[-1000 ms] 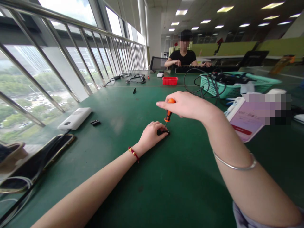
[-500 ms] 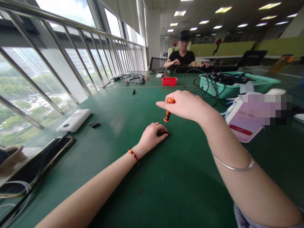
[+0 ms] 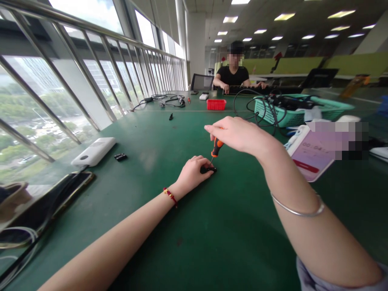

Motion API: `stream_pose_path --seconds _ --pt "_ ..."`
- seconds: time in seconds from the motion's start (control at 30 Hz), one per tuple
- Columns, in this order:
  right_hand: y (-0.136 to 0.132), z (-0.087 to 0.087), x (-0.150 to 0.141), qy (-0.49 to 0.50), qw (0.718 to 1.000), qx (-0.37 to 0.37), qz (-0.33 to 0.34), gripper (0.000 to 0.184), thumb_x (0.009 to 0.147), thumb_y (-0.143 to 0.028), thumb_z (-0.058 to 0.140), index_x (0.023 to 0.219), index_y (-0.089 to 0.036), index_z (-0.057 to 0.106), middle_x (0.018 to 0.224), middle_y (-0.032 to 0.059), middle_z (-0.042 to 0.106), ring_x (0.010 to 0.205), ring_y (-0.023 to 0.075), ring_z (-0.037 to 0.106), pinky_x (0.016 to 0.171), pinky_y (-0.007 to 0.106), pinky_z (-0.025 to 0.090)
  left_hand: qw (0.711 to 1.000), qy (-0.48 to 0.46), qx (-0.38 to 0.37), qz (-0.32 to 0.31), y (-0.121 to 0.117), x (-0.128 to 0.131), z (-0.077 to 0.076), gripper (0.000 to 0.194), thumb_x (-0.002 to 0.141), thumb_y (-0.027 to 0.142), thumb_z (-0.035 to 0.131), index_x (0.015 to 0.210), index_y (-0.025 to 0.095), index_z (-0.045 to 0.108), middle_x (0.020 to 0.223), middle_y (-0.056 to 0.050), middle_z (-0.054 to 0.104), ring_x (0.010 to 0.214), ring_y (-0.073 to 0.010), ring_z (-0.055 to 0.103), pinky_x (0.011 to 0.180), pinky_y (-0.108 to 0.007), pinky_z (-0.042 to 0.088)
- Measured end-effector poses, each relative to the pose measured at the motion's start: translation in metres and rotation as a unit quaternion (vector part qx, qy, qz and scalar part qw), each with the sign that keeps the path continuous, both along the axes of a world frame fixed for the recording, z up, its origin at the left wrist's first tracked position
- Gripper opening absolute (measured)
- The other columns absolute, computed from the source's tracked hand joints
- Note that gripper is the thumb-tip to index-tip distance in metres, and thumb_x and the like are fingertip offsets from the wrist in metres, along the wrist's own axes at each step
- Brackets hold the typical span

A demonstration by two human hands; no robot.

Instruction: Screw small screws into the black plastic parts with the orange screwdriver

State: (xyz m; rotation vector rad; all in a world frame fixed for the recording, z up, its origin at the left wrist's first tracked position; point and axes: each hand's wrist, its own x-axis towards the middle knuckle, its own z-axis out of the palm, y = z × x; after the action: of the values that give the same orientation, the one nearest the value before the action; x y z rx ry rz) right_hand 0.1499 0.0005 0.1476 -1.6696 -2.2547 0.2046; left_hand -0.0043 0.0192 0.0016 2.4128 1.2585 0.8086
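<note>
My left hand [image 3: 195, 173] rests on the green table with its fingers closed around a small black part [image 3: 209, 169], whose exact kind I cannot make out. Above it, my right hand [image 3: 235, 133] grips an orange and black screwdriver [image 3: 217, 147] by the handle, palm over its top end. The thin shaft slants down and its tip meets the black part beside my left fingertips. Two more small black pieces lie apart from my hands: one piece [image 3: 120, 157] to the left and another piece [image 3: 171, 117] farther back.
At left are a white power bank [image 3: 95, 151] and a dark phone [image 3: 48, 210] with cables. A red bin [image 3: 216, 105] stands at the back. To the right are a teal basket [image 3: 333, 107] of cables and a propped phone [image 3: 315, 151]. A person [image 3: 233, 74] sits opposite.
My right hand has shifted slightly right, and the screwdriver handle now leans more to the right. The left hand stays on the black part. The person opposite has moved a hand lower.
</note>
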Motion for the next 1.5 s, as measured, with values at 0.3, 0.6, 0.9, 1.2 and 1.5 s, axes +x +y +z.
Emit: stream_pose_path --seconds 0.3,0.6,0.9,1.2,1.5 --pt "0.001 0.003 0.006 -0.007 0.999 -0.033 0.026 0.025 0.080 -0.045 0.048 0.077 -0.024 0.061 0.078 0.0021 0.066 0.074 0.0190 0.056 0.063 0.029 0.034 1.000 0.001 0.005 -0.003 -0.001 -0.001 0.000 0.008 0.078 0.023 0.063 0.084 0.020 0.067 0.084 -0.003 0.064 0.083 -0.0193 0.057 0.080 -0.034 0.047" --pt "0.000 0.002 0.004 -0.027 0.999 -0.016 0.035 0.023 0.073 -0.039 0.056 0.090 -0.024 0.060 0.085 0.0018 0.065 0.070 0.0170 0.054 0.061 0.027 0.034 1.000 0.007 0.003 -0.004 -0.002 -0.001 0.001 0.007 0.079 0.023 0.063 0.084 0.019 0.066 0.084 -0.003 0.064 0.084 -0.0191 0.057 0.081 -0.033 0.046" --pt "0.000 0.003 0.008 -0.038 0.999 0.005 0.014 0.018 0.077 -0.036 0.051 0.085 -0.024 0.061 0.078 0.0024 0.063 0.066 0.0170 0.053 0.060 0.028 0.033 1.000 0.004 0.005 -0.003 -0.002 -0.001 0.001 0.008 0.080 0.024 0.063 0.085 0.019 0.066 0.084 -0.003 0.064 0.083 -0.0188 0.057 0.081 -0.033 0.046" --pt "-0.003 -0.002 0.002 -0.030 0.999 0.030 -0.024 0.035 0.088 -0.043 0.038 0.074 -0.023 0.063 0.072 0.0063 0.062 0.068 0.0213 0.056 0.063 0.032 0.033 1.000 -0.002 0.004 -0.004 -0.002 -0.001 0.001 0.008 0.079 0.024 0.064 0.085 0.020 0.066 0.084 -0.002 0.065 0.083 -0.0181 0.057 0.081 -0.033 0.046" --pt "0.005 -0.007 0.003 0.003 0.999 0.025 -0.027 0.036 0.080 -0.055 0.047 0.073 -0.024 0.063 0.066 0.0044 0.060 0.058 0.0190 0.052 0.057 0.031 0.033 1.000 0.022 0.006 0.010 -0.004 -0.002 0.001 0.007 0.079 0.024 0.063 0.085 0.020 0.066 0.086 -0.002 0.064 0.085 -0.0186 0.056 0.081 -0.032 0.047"
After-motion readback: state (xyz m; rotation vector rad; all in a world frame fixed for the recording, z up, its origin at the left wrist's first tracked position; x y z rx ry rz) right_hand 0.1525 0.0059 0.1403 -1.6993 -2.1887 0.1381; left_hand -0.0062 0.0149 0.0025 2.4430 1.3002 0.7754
